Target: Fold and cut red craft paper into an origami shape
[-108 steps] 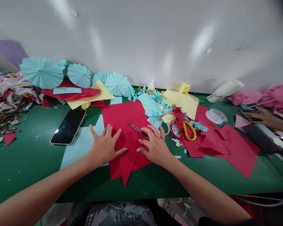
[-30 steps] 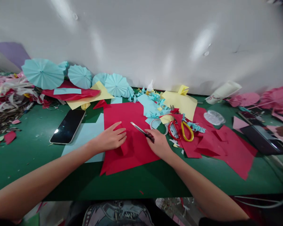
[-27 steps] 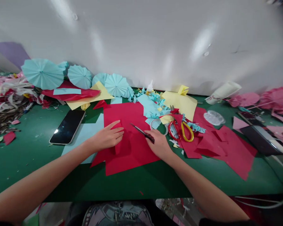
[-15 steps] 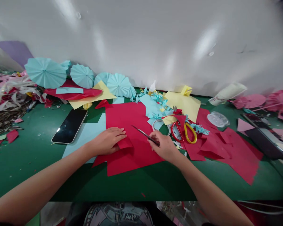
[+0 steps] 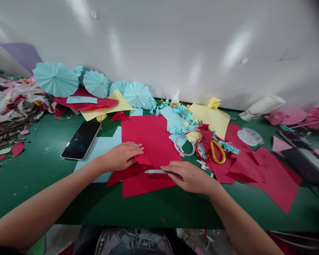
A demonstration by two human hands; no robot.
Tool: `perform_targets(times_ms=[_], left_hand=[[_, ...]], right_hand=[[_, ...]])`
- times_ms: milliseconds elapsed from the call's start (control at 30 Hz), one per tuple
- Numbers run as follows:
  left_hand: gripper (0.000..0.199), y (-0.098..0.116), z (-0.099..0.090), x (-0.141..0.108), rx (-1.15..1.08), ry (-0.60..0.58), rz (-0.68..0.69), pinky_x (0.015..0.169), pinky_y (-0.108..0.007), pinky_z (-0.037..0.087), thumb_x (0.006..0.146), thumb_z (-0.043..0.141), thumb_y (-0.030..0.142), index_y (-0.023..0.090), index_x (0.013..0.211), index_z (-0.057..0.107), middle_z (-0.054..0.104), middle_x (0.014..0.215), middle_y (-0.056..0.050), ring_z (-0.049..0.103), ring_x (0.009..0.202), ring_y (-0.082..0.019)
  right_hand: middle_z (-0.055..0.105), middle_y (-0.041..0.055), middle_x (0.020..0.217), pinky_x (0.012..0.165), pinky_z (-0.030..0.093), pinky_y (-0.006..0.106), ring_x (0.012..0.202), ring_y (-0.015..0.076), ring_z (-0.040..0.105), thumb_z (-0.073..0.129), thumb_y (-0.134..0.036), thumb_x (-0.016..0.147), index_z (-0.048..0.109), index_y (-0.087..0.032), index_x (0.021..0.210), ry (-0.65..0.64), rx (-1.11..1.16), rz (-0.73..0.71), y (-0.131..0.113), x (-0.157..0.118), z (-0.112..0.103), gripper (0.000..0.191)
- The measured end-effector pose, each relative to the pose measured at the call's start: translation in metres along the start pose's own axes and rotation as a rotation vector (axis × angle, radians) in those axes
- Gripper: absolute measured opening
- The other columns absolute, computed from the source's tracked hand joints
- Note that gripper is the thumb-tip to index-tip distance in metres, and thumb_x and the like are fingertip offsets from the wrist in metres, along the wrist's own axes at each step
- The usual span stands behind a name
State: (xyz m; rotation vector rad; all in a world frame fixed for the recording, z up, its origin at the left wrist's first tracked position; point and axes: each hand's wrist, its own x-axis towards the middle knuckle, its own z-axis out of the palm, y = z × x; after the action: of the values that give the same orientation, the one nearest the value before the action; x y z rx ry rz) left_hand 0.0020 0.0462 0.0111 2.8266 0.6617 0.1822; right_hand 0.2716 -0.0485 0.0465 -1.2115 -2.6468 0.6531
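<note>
My left hand (image 5: 124, 156) lies flat on a small piece of red paper (image 5: 144, 160), with its fingers stretched out and close together. Under it is a large red sheet (image 5: 146, 129). My right hand (image 5: 187, 175) is closed around a thin knife (image 5: 156, 171). Its pale, shiny blade points left, low over the red paper, just below the small piece. I cannot tell whether the blade touches the paper. Right of the sheet lie a roll of tape (image 5: 184, 145) and scissors with one red and one yellow handle (image 5: 218, 151).
A phone (image 5: 81, 140) lies at left by light blue paper (image 5: 101, 145). Blue pleated paper rosettes (image 5: 136, 94) stand along the wall. Paper scraps, yellow paper (image 5: 211, 117), a clear plastic disc (image 5: 250, 136) and more red paper (image 5: 276, 173) lie to the right.
My right hand has moved down and turned, so the knife now lies nearly level, lower on the red sheet. My left hand stays on the paper. The view has shifted slightly.
</note>
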Motion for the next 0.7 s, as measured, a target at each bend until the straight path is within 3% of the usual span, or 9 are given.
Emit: perform_targets(times_ms=[233, 367, 533, 700], left_hand=[[0.041, 0.000, 0.002, -0.001, 0.017, 0.021, 0.010, 0.103, -0.039, 0.038, 0.082, 0.045, 0.016, 0.016, 0.122, 0.055, 0.055, 0.128, -0.007, 0.047, 0.122, -0.020], [0.042, 0.000, 0.003, 0.000, 0.037, 0.027, 0.021, 0.104, -0.038, 0.037, 0.081, 0.043, 0.015, 0.015, 0.121, 0.056, 0.055, 0.129, -0.007, 0.047, 0.123, -0.019], [0.050, 0.004, -0.008, -0.002, 0.017, -0.040, 0.026, 0.106, -0.040, 0.034, 0.076, 0.044, 0.014, 0.013, 0.125, 0.052, 0.051, 0.133, -0.009, 0.042, 0.126, -0.021], [0.054, 0.011, -0.016, -0.004, -0.029, -0.094, 0.034, 0.106, -0.044, 0.031, 0.072, 0.054, 0.025, 0.012, 0.124, 0.051, 0.044, 0.137, -0.014, 0.036, 0.129, -0.027]], right_hand=[[0.063, 0.0116, 0.094, 0.069, 0.047, 0.030, 0.080, 0.0183, 0.059, 0.039, -0.019, 0.091, 0.051, -0.012, 0.125, -0.051, -0.057, 0.035, -0.007, -0.001, 0.002, 0.037], [0.060, 0.0058, 0.082, 0.060, 0.041, 0.026, 0.067, 0.0145, 0.055, 0.037, -0.015, 0.090, 0.040, -0.021, 0.136, -0.116, -0.177, 0.012, -0.010, 0.000, 0.001, 0.046], [0.060, 0.0022, 0.072, 0.055, 0.031, 0.024, 0.060, 0.0127, 0.052, 0.041, -0.017, 0.090, 0.030, -0.022, 0.141, -0.175, -0.260, -0.039, -0.015, 0.002, 0.002, 0.052], [0.063, 0.0015, 0.068, 0.053, 0.027, 0.024, 0.056, 0.0121, 0.052, 0.042, -0.018, 0.089, 0.030, -0.021, 0.141, -0.233, -0.282, -0.028, -0.017, 0.002, 0.001, 0.053]])
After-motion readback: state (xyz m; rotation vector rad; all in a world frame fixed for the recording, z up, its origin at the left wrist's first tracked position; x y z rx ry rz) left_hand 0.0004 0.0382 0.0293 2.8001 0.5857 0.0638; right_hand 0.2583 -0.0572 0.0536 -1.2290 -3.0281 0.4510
